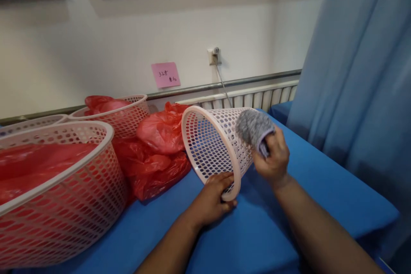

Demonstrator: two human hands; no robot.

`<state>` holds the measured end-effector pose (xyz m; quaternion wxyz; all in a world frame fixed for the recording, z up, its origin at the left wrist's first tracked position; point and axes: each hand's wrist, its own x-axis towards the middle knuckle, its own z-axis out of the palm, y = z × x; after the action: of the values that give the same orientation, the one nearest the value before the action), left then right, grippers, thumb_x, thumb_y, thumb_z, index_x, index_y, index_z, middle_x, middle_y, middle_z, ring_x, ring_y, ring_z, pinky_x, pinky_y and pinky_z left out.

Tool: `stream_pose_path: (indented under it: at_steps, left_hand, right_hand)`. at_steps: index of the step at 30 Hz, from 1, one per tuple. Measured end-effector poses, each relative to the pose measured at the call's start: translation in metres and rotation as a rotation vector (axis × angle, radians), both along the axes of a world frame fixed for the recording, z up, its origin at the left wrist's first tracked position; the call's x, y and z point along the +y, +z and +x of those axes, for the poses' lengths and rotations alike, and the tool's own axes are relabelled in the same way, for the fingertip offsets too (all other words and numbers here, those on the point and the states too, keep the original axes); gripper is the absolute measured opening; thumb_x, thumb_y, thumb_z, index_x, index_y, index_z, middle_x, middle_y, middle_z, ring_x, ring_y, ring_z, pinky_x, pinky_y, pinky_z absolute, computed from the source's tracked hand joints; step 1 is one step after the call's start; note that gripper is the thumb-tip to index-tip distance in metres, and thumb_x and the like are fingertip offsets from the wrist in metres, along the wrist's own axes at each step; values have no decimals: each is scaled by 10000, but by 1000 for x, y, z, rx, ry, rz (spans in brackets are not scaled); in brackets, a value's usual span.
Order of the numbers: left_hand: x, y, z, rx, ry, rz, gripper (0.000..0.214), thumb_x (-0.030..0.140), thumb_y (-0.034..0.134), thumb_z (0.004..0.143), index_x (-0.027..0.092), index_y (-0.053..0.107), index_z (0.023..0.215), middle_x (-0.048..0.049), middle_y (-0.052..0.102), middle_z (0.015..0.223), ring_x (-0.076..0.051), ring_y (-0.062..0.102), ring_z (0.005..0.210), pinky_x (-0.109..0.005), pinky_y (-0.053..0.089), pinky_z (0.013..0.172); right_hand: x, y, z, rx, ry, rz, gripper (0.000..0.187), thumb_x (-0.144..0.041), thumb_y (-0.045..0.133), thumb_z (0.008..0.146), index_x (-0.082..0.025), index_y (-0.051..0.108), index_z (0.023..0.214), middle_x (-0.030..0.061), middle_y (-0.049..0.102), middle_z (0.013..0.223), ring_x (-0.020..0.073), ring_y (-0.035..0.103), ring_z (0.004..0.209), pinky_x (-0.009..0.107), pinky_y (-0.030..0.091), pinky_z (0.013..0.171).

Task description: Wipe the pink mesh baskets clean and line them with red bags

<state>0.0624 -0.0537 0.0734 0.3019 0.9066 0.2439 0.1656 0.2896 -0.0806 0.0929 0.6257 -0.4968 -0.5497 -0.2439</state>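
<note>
"Forearms [321, 222] stretched across the near side. What was held?"

"The left hand [215, 199] gripped the near lip of the bin [224, 137], fingers hooked inside, thumb outside. The right hand [272, 156] was curled tight around a cloth [253, 126], grey, set against the bin's right wall."

"Where was the bin?"

"Over the table [334, 184], tipped on its side, mouth turned near and left, just right of the red bags [162, 132]. How much of it bore on the table, I couldn't tell."

"So what worried you?"

"Rolling, mostly. That wall was round and only one stretch of lip was gripped, so a hard push from the cloth side might have swung it left into the bags."

"And the near basket [109, 192]?"

"Less at risk, I thought; the bags lay between. A shoved bag might have slid against it, though."

"The cloth?"

"The wall was full of holes. A loose fold could have caught in one, and a tug might then have pulled the lip from the left hand."

"Anything on the right?"

"The table's edge, with the curtain [353, 72] past it. A slack grip could have let the bin roll that way and drop."
</note>
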Motion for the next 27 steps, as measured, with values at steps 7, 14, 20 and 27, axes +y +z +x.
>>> stream_pose_path:
  at_steps: [7, 14, 20, 27]
  left_hand:
    - [-20, 10, -2, -366, -18, -289, 719, 583, 629, 903, 180, 514, 1488, -132, 646, 1399, -350, 604, 1282, -463, 466, 1119]
    - [-13, 9, -4, -338, 57, -187, 508, 425, 497, 1007, 182, 578, 1445, -124, 651, 1403, -315, 549, 1367, -486, 364, 1214]
    - [-1, -9, -4, -264, 99, -56, 462, 184, 575, 878, 188, 676, 1328, -100, 692, 1342, -299, 647, 1209, -493, 450, 1141]
    - [8, -16, 0, -276, 119, -112, 538, 72, 503, 826, 215, 684, 1312, -60, 720, 1295, -267, 642, 1214, -468, 466, 1128]
  right_hand:
    - [-39, 12, -33, -374, 340, 125, 494, -249, 547, 793, -221, 601, 1283, 141, 613, 1311, 284, 664, 1102, 417, 610, 807]
    - [6, -2, 14, -14, -97, -120, 452, -193, 577, 773, -218, 661, 1216, 144, 624, 1310, 333, 617, 1180, 545, 519, 1019]
    - [28, -8, 38, 241, -234, -358, 499, -219, 561, 769, -172, 643, 1259, 172, 595, 1299, 354, 590, 1219, 568, 482, 1059]
    - [-13, -5, -28, -261, 264, 28, 598, -193, 615, 783, -249, 545, 1375, 152, 535, 1443, 340, 595, 1269, 524, 557, 998]
